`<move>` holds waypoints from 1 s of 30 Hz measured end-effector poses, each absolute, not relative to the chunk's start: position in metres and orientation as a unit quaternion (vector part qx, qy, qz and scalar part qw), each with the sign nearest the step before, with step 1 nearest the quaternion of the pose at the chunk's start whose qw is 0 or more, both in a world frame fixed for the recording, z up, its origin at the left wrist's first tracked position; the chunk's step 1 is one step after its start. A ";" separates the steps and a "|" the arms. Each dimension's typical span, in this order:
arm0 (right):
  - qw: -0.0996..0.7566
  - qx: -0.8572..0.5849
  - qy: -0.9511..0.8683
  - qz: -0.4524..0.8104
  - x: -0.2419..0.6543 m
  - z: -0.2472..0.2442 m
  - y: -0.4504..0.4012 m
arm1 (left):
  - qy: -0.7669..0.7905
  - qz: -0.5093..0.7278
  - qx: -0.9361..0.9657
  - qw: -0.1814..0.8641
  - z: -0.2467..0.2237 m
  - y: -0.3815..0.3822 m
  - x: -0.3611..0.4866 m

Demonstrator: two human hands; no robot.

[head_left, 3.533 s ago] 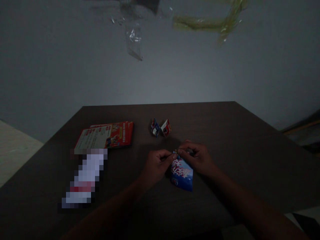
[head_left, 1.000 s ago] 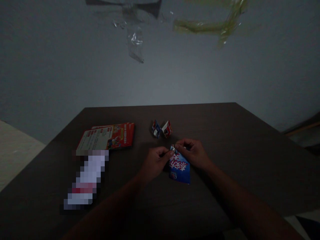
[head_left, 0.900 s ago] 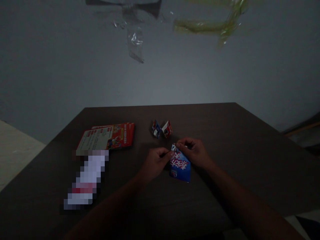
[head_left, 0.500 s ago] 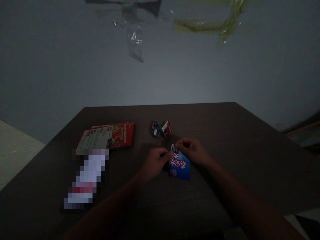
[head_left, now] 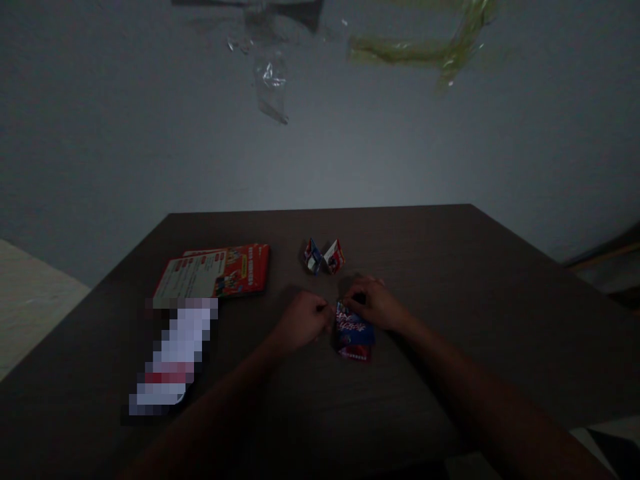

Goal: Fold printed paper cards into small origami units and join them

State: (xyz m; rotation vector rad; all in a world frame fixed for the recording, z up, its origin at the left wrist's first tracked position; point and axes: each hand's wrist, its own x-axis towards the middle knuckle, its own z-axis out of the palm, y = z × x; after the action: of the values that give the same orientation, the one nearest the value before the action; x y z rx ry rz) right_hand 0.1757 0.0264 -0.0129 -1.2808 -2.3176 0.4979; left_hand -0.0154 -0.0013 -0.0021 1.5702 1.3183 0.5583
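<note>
Fingers of the right hand [head_left: 376, 303] pinch the upper end of 1 blue-and-red packet [head_left: 355, 327], which lies below their tips; the left hand [head_left: 303, 320] is curled just beside its left edge, its exact grip unclear.

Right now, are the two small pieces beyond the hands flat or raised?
Raised: the blue piece and the red-and-white piece rise from the table as two slanted peaks, leaning apart.
</note>
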 end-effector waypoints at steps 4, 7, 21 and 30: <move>0.231 -0.435 -0.859 0.141 0.174 -0.017 0.024 | 0.481 0.250 0.791 0.283 -0.001 0.002 -0.021; 0.241 -0.403 -0.876 0.113 0.174 -0.021 0.025 | 0.443 0.226 0.841 0.215 -0.003 0.007 -0.022; 0.246 -0.352 -0.898 0.095 0.176 -0.028 0.033 | 0.406 0.191 0.887 0.112 -0.019 0.026 -0.031; 0.258 -0.355 -0.892 0.103 0.176 -0.031 0.034 | 0.418 0.169 0.887 0.104 -0.016 0.025 -0.034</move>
State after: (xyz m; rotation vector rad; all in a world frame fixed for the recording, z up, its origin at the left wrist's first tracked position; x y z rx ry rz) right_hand 0.1763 0.0340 -0.0315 -0.9635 -2.4194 0.2792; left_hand -0.0344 0.0246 -0.0156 2.6157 1.2328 0.4975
